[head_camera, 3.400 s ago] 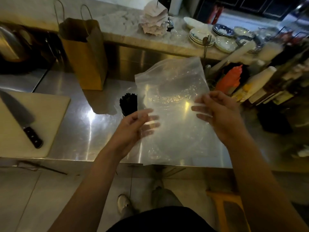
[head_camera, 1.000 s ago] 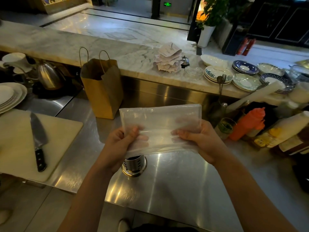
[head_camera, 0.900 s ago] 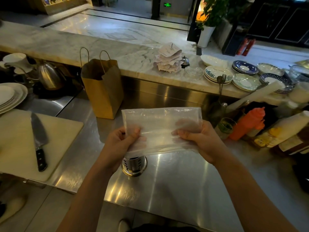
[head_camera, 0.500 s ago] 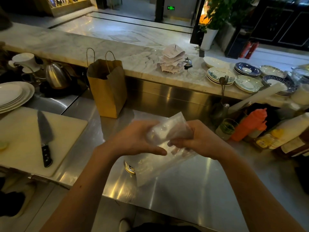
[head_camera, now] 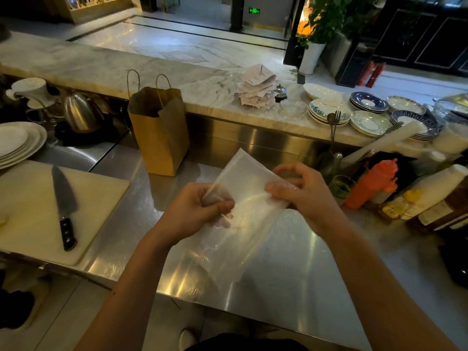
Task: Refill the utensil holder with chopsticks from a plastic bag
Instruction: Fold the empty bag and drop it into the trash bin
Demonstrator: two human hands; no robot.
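A clear, empty plastic bag [head_camera: 244,224] hangs between both hands above the steel counter [head_camera: 291,269]. My left hand [head_camera: 195,211] is closed on the bag's left side, pinching a fold. My right hand [head_camera: 301,193] grips its upper right edge. The bag is tilted, one corner pointing up toward the back, its lower part draping toward me. The utensil holder and the chopsticks are hidden behind the bag and my hands.
A brown paper bag [head_camera: 159,130] stands behind on the left. A knife [head_camera: 64,206] lies on a white cutting board [head_camera: 33,214] at the left. An orange squeeze bottle [head_camera: 372,183], sauce bottles and a small glass [head_camera: 342,186] crowd the right. Plates [head_camera: 367,115] sit on the marble ledge.
The bag went from spread wide to folded flat, then bunched between my hands, and now opens out again at a tilt. The utensil holder, seen a second ago, is now covered.
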